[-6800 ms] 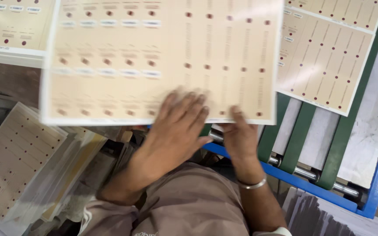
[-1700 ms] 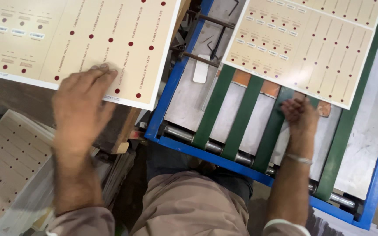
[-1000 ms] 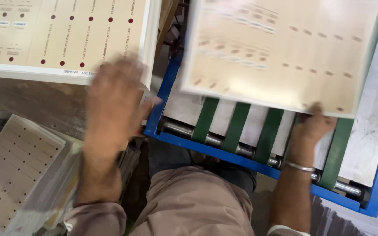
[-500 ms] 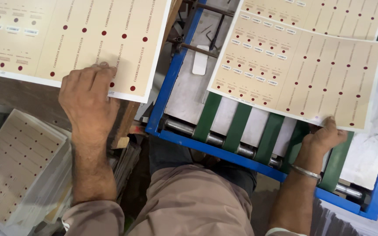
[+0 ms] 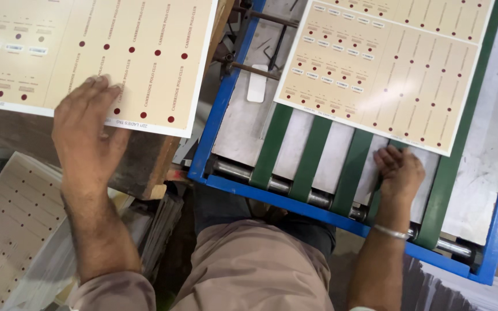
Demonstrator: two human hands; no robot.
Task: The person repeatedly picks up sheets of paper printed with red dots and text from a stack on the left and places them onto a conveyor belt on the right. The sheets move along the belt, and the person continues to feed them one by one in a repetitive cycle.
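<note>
cream card sheets printed with rows of dark red dots fill both halves of the view. the left hand (image 5: 85, 135) lies flat with fingers spread on the near edge of the stack of printed sheets (image 5: 93, 55) at about ten o'clock, fingertips pressing the top sheet's lower margin; half a second ago it sat a little further right on that same edge, so it has slid leftward along the stack. the right hand (image 5: 400, 170), at about four o'clock, is now loosely curled, fingers bent together and holding nothing, resting on a green belt (image 5: 357, 167) of the blue-framed feeder (image 5: 220, 109). half a second ago that hand pinched the near right corner of the fed sheet (image 5: 387, 75); now the sheet lies apart from it, up at one o'clock, further along the belts and overlapping another sheet beyond. the release looks complete, so the sheet rides free while the left hand readies on the stack. a loose pile of pale sheets (image 5: 7, 224) sits at eight o'clock.
</note>
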